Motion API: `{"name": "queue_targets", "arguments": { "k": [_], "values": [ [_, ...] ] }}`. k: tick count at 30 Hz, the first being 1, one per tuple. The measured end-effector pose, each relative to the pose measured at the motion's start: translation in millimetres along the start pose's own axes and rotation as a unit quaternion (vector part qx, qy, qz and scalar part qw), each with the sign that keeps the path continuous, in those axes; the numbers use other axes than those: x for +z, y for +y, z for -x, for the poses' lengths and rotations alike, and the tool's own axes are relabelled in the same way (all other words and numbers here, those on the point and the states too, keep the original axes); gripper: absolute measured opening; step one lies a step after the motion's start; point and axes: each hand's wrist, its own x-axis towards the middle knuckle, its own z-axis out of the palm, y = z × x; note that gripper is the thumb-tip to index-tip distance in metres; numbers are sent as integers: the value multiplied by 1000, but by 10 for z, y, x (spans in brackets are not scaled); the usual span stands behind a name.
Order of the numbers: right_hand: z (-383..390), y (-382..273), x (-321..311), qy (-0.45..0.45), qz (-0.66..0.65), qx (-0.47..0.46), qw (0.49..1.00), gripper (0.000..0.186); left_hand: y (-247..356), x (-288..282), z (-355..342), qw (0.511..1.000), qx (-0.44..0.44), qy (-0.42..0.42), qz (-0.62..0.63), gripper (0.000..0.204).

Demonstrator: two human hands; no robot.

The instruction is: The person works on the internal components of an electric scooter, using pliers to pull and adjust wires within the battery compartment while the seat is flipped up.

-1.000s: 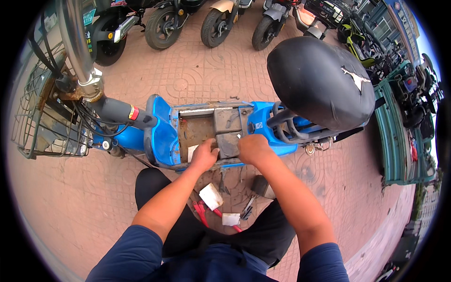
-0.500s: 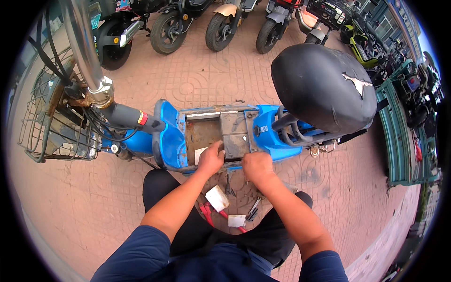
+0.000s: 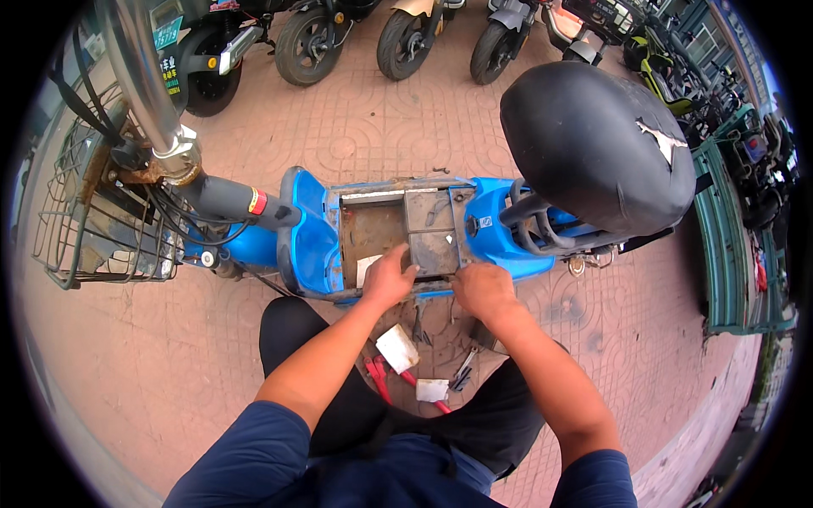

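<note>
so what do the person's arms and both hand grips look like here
The left arm and right arm each come out of a short, plain navy-blue sleeve that ends near the elbow. Below that, the forearms are uncovered. The left grip and right grip are ungloved hands; no watch, band or cable shows at either wrist.

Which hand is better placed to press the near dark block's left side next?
Probably the left hand: its thumb and forefinger are by that side of the near dark block. The right hand is at the bay's near right corner.
</note>
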Motion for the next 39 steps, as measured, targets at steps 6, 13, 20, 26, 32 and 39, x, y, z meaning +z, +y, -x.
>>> {"name": "queue_targets", "arguments": {
  "k": [6, 13, 20, 26, 32, 39],
  "values": [
    [67, -48, 16, -15, 10, 17, 1000, 35, 8, 23, -9, 1000, -5, 4, 6, 59],
    [-230, -41, -345, -241, -27, 31, 970, 33, -43, 54, -11, 999, 20, 27, 10, 56],
    [17, -103, -91, -90, -69, 111, 987, 39, 57, -22, 11, 1000, -12, 15, 1, 54],
    [99, -118, -91, -55, -71, 106, 990, 40, 9, 4, -11, 999, 6, 20, 26, 53],
    [82, -2, -24, -28, -74, 72, 994, 44, -26, 18, -24, 999, 11, 29, 23, 59],
    [108, 272, -79, -42, -44, -24, 998, 43, 101, -51, 19, 1000, -1, -3, 8, 70]
  ]
}}
